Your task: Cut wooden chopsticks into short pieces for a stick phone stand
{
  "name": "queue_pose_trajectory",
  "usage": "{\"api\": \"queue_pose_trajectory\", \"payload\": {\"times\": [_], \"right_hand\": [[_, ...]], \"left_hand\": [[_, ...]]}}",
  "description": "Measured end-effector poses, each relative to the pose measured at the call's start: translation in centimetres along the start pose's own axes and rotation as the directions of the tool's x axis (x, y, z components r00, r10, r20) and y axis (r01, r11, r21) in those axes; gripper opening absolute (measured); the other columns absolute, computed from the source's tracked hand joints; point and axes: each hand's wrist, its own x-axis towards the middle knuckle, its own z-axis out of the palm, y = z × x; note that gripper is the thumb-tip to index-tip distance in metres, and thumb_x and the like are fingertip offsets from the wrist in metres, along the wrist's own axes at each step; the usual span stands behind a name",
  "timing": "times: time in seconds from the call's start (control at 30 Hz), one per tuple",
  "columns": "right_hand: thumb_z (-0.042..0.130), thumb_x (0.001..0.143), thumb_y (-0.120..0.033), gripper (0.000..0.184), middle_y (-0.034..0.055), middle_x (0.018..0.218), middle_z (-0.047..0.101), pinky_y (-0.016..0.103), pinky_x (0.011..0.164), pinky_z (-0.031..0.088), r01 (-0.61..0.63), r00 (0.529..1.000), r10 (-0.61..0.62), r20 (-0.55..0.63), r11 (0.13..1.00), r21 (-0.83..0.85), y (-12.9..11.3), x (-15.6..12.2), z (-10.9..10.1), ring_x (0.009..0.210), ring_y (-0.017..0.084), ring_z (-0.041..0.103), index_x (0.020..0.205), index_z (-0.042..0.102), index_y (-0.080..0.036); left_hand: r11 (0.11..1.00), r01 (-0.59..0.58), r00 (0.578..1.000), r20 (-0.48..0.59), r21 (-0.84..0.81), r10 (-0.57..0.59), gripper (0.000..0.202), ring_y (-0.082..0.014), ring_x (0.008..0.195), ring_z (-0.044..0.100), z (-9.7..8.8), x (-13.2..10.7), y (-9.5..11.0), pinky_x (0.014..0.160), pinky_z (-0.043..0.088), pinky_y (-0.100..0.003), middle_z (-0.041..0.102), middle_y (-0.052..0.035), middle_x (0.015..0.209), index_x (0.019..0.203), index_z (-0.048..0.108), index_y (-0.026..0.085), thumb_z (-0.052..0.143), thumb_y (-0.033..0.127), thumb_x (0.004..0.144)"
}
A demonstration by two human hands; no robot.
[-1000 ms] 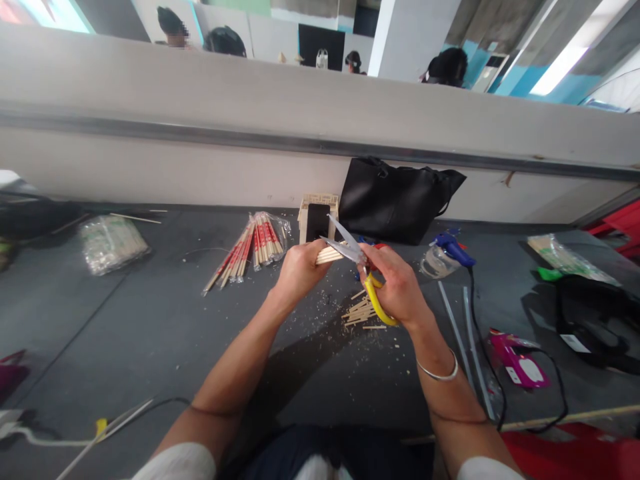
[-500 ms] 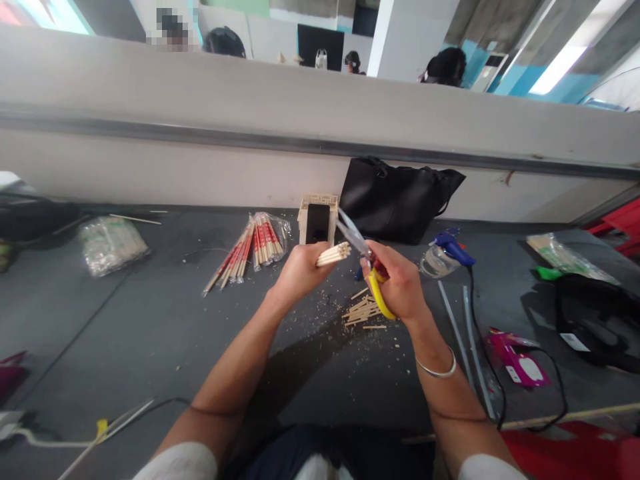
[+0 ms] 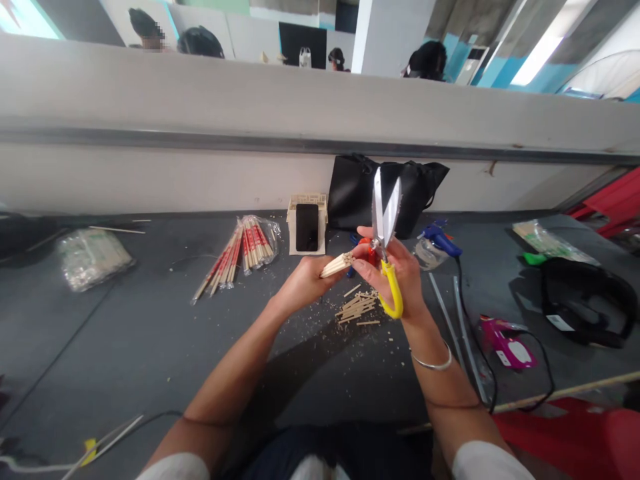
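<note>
My left hand [image 3: 301, 285] is closed round a small bundle of wooden sticks [image 3: 337, 264], whose cut ends point right. My right hand [image 3: 395, 275] grips yellow-handled shears [image 3: 385, 220], held upright with the blades slightly apart and pointing up. The fingertips of my right hand touch the ends of the stick bundle. Below my hands, a heap of short cut stick pieces [image 3: 359, 308] and wood crumbs lies on the dark grey table [image 3: 125, 333].
Red-wrapped chopsticks in a plastic bag [image 3: 240, 253], a small wooden holder with a phone [image 3: 307, 225], a black bag [image 3: 385, 190], a blue glue gun [image 3: 439, 240], glue sticks [image 3: 453, 313], a pink package [image 3: 505, 341], black cables and a bagged bundle [image 3: 93, 257] lie around. Other people sit beyond the partition.
The shears have swung from lying across the stick ends to standing upright, blades up. My right fingers have come against the bundle. The view has shifted slightly.
</note>
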Motion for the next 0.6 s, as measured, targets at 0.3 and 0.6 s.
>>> {"api": "queue_pose_trajectory", "payload": {"times": [0.3, 0.6], "right_hand": [[0.07, 0.084, -0.028, 0.031, -0.0057, 0.075, 0.064, 0.029, 0.067, 0.055, 0.036, 0.999, -0.027, -0.039, 0.967, 0.253, 1.0, 0.2, 0.4, 0.065, 0.011, 0.06, 0.114, 0.063, -0.027], [0.069, 0.082, -0.025, 0.027, -0.0064, 0.074, 0.062, 0.025, 0.059, 0.053, 0.093, 0.986, -0.062, -0.155, 0.975, 0.201, 0.9, 0.6, 0.5, 0.062, 0.009, 0.057, 0.109, 0.063, -0.028]], "left_hand": [[0.993, -0.005, 0.997, 0.075, -0.119, 0.014, 0.039, -0.0078, 0.054, 0.026, -0.1, 0.0, 0.0, 0.047, 0.024, -0.023, 0.034, 0.0067, 0.057, 0.064, 0.046, 0.02, 0.063, 0.049, 0.084], [0.942, -0.052, 0.995, 0.059, -0.331, 0.076, 0.03, -0.0081, 0.051, 0.038, 0.2, -0.1, 0.3, 0.047, 0.035, -0.022, 0.045, 0.0054, 0.059, 0.084, 0.061, 0.019, 0.061, 0.048, 0.09]]}}
